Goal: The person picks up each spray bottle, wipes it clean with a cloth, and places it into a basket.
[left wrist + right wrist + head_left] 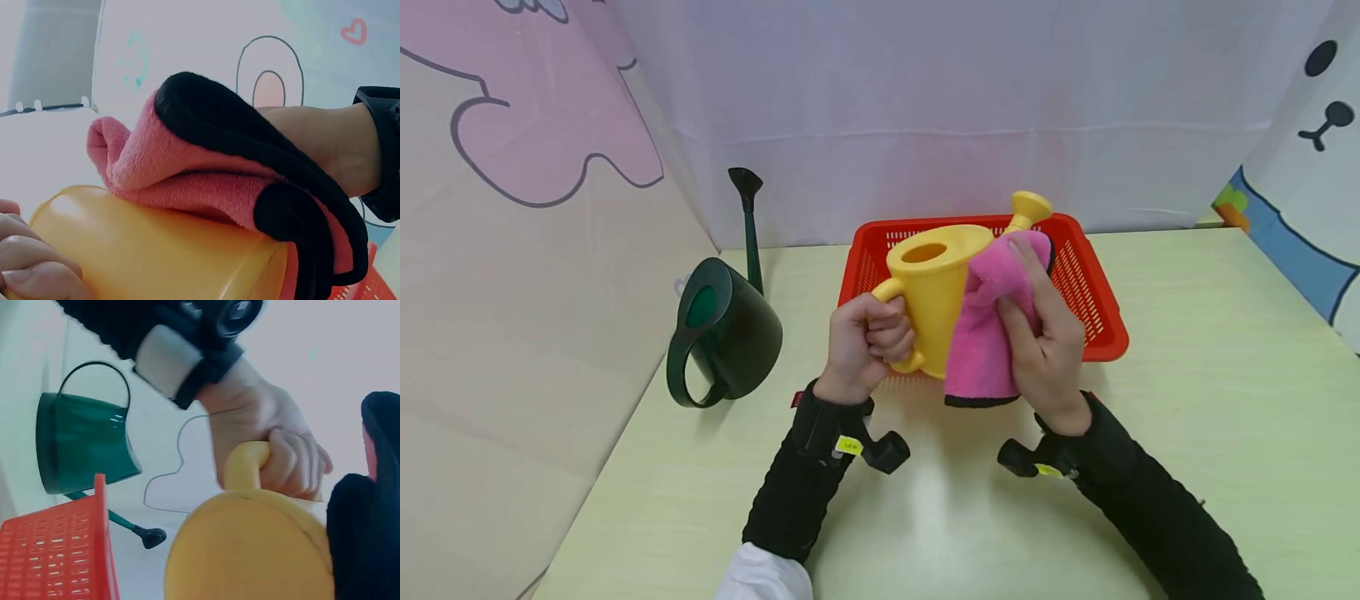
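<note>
A yellow watering can (936,300) is held up in front of the red basket, its spout pointing to the back right. My left hand (874,342) grips its handle, fingers curled round it. In my right hand (1048,350) is a pink cloth (988,333) with black edging, pressed against the can's right side. The left wrist view shows the cloth (187,181) folded over the yellow wall of the can (150,250). From the right wrist, the can's round base (250,547) faces the camera, with the left hand (275,444) on the handle behind it.
The red plastic basket (1101,321) sits at the back of the table (940,533), partly hidden by the can and cloth. To the left stands a dark green watering can (745,342) with a long spout. A white curtain (925,108) hangs behind.
</note>
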`<action>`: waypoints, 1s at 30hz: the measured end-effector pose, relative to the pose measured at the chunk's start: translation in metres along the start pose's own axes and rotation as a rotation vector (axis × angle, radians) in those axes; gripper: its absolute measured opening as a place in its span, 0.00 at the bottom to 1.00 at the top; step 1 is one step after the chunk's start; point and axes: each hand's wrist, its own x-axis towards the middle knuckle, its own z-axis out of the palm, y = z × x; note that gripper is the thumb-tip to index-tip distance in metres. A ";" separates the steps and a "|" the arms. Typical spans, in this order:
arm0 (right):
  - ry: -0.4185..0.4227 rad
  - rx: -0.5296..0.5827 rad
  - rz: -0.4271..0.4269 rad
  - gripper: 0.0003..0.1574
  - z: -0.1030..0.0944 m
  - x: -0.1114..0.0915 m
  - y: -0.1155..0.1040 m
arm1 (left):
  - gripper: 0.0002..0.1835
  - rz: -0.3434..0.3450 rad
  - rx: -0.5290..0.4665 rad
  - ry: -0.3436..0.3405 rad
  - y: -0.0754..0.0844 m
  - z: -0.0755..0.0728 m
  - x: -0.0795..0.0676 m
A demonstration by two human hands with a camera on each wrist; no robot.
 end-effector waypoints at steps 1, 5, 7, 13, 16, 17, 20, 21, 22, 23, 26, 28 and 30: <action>0.006 0.000 0.002 0.28 0.000 0.000 0.000 | 0.14 0.000 -0.012 -0.022 0.000 -0.001 0.000; -0.001 -0.090 -0.104 0.26 0.001 -0.003 0.001 | 0.14 0.002 -0.040 -0.081 -0.001 -0.004 0.002; -0.005 -0.162 -0.196 0.25 0.004 -0.007 0.002 | 0.14 -0.003 -0.041 -0.084 -0.001 -0.005 0.003; -0.071 -0.395 -0.427 0.25 0.014 -0.021 0.004 | 0.15 -0.039 -0.011 -0.001 -0.002 -0.004 0.002; -0.123 -0.495 -0.523 0.25 0.018 -0.024 0.003 | 0.14 -0.029 0.016 0.094 -0.004 -0.003 0.002; -0.136 -0.522 -0.549 0.25 0.019 -0.025 0.003 | 0.13 -0.023 0.024 0.124 -0.005 -0.004 0.002; -0.158 -0.553 -0.584 0.26 0.020 -0.025 0.003 | 0.12 -0.010 0.039 0.183 -0.007 -0.004 0.002; -0.162 -0.549 -0.578 0.26 0.020 -0.025 0.003 | 0.12 -0.015 0.033 0.181 -0.007 -0.004 0.002; -0.161 -0.541 -0.564 0.25 0.020 -0.025 0.003 | 0.12 -0.025 0.024 0.168 -0.006 -0.004 0.002; -0.159 -0.527 -0.543 0.25 0.019 -0.025 0.003 | 0.13 -0.033 0.017 0.150 -0.006 -0.004 0.002; -0.147 -0.439 -0.437 0.24 0.017 -0.022 0.003 | 0.14 -0.047 0.005 0.087 -0.004 -0.004 0.002; -0.130 -0.358 -0.350 0.24 0.014 -0.020 0.003 | 0.15 -0.044 0.000 0.051 -0.004 -0.004 0.002; -0.113 -0.265 -0.261 0.24 0.012 -0.017 0.003 | 0.16 -0.035 0.002 0.035 -0.003 -0.004 0.001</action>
